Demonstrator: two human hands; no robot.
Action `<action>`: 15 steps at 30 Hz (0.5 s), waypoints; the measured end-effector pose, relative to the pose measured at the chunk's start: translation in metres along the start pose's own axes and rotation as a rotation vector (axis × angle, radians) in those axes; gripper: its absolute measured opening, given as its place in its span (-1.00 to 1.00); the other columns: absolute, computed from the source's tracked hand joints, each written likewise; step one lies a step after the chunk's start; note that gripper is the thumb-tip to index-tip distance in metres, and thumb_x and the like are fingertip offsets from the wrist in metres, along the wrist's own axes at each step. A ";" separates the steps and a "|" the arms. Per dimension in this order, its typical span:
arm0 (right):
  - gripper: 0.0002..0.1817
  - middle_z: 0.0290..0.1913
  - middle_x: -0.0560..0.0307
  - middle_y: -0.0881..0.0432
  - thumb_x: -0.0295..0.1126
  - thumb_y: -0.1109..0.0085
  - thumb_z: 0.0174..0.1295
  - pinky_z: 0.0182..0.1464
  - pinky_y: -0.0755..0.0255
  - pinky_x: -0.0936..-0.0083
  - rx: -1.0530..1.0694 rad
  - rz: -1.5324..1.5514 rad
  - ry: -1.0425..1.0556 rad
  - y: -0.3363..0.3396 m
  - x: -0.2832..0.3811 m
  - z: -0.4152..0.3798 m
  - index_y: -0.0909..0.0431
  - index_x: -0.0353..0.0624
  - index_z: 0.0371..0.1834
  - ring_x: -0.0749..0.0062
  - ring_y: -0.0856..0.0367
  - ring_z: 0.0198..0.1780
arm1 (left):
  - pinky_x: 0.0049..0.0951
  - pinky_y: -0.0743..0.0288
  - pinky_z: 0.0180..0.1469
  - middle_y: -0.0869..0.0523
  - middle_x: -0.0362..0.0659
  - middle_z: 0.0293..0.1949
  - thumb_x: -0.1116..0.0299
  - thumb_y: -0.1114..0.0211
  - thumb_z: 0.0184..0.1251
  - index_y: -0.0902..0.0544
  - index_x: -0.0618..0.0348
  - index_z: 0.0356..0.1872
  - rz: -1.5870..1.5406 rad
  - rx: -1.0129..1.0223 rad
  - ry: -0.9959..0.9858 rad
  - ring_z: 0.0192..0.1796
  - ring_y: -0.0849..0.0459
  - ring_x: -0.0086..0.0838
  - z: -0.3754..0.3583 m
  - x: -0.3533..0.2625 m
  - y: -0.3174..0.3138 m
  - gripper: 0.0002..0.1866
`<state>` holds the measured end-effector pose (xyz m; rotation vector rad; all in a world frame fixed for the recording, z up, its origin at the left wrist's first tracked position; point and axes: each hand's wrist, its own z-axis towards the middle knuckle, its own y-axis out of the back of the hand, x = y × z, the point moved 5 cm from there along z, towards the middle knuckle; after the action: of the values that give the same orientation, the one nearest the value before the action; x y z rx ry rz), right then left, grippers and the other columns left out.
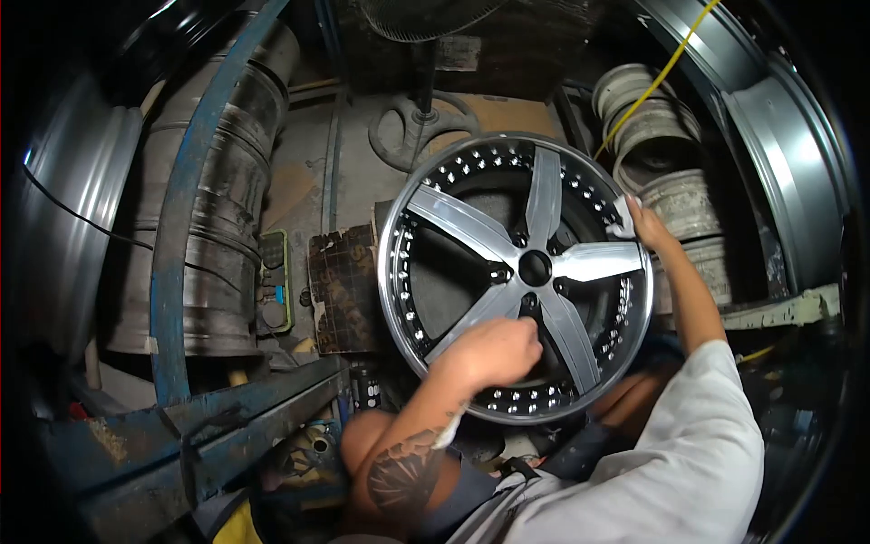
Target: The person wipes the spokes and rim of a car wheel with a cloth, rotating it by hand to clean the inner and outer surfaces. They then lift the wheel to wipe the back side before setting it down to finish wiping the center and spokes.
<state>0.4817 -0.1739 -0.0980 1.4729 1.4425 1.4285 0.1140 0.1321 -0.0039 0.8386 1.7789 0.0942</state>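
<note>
A five-spoke alloy wheel rim [575,337] with a polished lip and rows of shiny bolts stands tilted in front of my knees. My right hand [649,227] is closed on a white cloth [624,218] and presses it at the rim's right edge, just above the right spoke. Over the lower left spoke, my left hand [504,350] is curled into a fist below the centre hole. Its fingertips face away, so whatever it may hold is hidden.
Stacked rims [204,199] fill a blue metal rack [195,172] on the left. More dusty rims [666,181] lie at the right, under a hanging yellow hose [666,72]. Behind the wheel stands a fan [424,118]. A worn box [343,290] sits left of the wheel.
</note>
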 end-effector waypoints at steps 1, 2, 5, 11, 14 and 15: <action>0.09 -0.01 -0.70 -0.57 0.45 0.46 0.41 0.34 -0.31 0.14 0.023 0.015 -0.019 -0.002 -0.015 -0.037 -0.64 -0.59 -0.07 -0.37 -0.52 0.25 | 0.01 -0.56 0.06 -0.74 0.23 -0.15 0.19 -0.09 0.41 -0.65 0.30 -0.08 -0.010 -0.042 0.011 -0.02 -0.70 0.13 -0.007 0.001 0.009 -0.64; 0.07 -0.02 -0.69 -0.58 0.44 0.44 0.42 0.33 -0.32 0.13 0.050 0.029 -0.044 -0.006 -0.030 -0.068 -0.64 -0.58 -0.07 -0.37 -0.54 0.24 | -0.01 -0.57 0.06 -0.73 0.24 -0.16 0.19 -0.11 0.41 -0.65 0.29 -0.07 -0.023 -0.077 0.022 -0.03 -0.70 0.13 -0.015 0.005 0.019 -0.65; 0.00 -0.24 -0.52 -0.66 0.38 0.33 0.47 0.17 -0.41 0.16 0.052 0.110 -0.142 -0.031 -0.062 -0.170 -0.64 -0.57 -0.21 -0.09 -0.69 -0.03 | -0.12 -0.60 -0.01 -0.74 0.20 -0.22 0.22 -0.21 0.41 -0.63 0.23 0.02 -0.023 -0.529 -0.053 -0.10 -0.74 0.08 -0.037 0.038 0.052 -0.67; -0.14 -0.09 -0.08 -0.72 0.32 0.31 0.51 0.15 -0.40 0.39 0.083 0.880 -0.338 -0.150 -0.012 -0.366 -0.67 -0.38 -0.06 0.31 -0.61 -0.01 | -0.53 -0.49 -0.12 -0.73 -0.15 -0.16 0.35 -0.17 0.47 -0.52 0.24 0.22 -0.365 -1.179 0.149 -0.23 -0.63 -0.57 -0.111 0.075 0.099 -0.63; 0.01 -0.07 -0.29 -0.70 0.44 0.51 0.44 0.22 -0.39 0.30 0.373 0.873 -0.487 -0.211 0.074 -0.425 -0.66 -0.38 0.00 0.04 -0.64 0.11 | -0.54 -0.47 -0.06 -0.71 -0.15 -0.09 0.33 -0.17 0.48 -0.44 0.24 0.29 -0.431 -1.305 0.117 -0.23 -0.64 -0.56 -0.127 0.087 0.099 -0.57; 0.02 -0.08 -0.30 -0.71 0.44 0.55 0.44 0.23 -0.39 0.28 0.364 0.925 -0.492 -0.218 0.112 -0.434 -0.68 -0.37 -0.04 0.00 -0.63 0.12 | -0.54 -0.46 -0.05 -0.70 -0.15 -0.07 0.32 -0.17 0.49 -0.42 0.24 0.31 -0.445 -1.333 0.119 -0.24 -0.64 -0.55 -0.130 0.087 0.097 -0.55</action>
<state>-0.0084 -0.1278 -0.1777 2.7110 0.7283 1.1268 0.0373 0.2982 0.0199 -0.5201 1.5067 0.9204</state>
